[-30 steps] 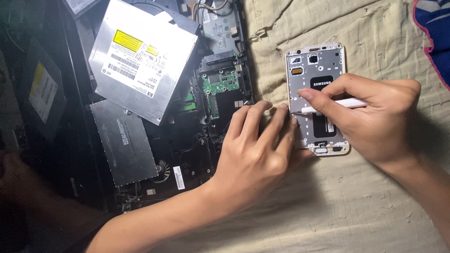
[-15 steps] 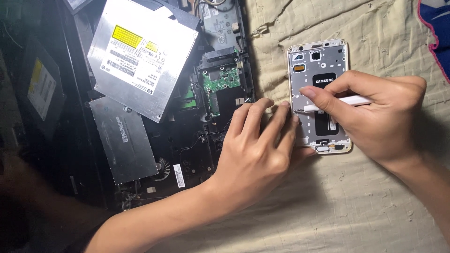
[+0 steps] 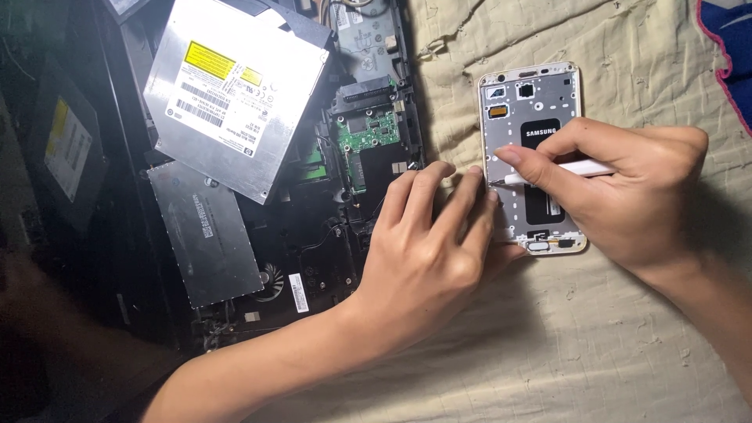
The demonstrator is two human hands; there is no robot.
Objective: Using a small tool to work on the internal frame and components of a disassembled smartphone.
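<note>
On a rumpled beige cloth [image 3: 501,352], a person works over an opened smartphone [image 3: 533,102] lying flat, its back cover off and its grey inner frame showing. Nearest the camera, the left hand [image 3: 427,251] comes in from the lower left edge, palm down, fingers spread; its fingertips [image 3: 470,176] press against the phone's left edge, holding the device flat rather than gripping it, with nothing enclosed in the hand. Just beside it, the right hand [image 3: 634,196] reaches in from the right edge and lies over the phone's lower right half. Its thumb and fingers are pinched closed around a slim white tool [image 3: 580,168], held like a pen and lying nearly level, the dark tip touching the frame close to the phone's left edge, just beside the left fingertips. The phone sits on the cloth's upper middle, its long sides running away from the camera, its bottom end nearer.

Left of the cloth, a dismantled black laptop [image 3: 313,243] lies with its underside open, a small green circuit board [image 3: 368,129] and a round fan [image 3: 270,278] exposed. A flat grey metal plate [image 3: 204,235] rests on its near left part. Farther back, a silver optical drive [image 3: 235,94] with yellow and white labels lies tilted across the laptop's far left corner. A blue fabric with pink edging [image 3: 732,55] shows at the far right corner.
</note>
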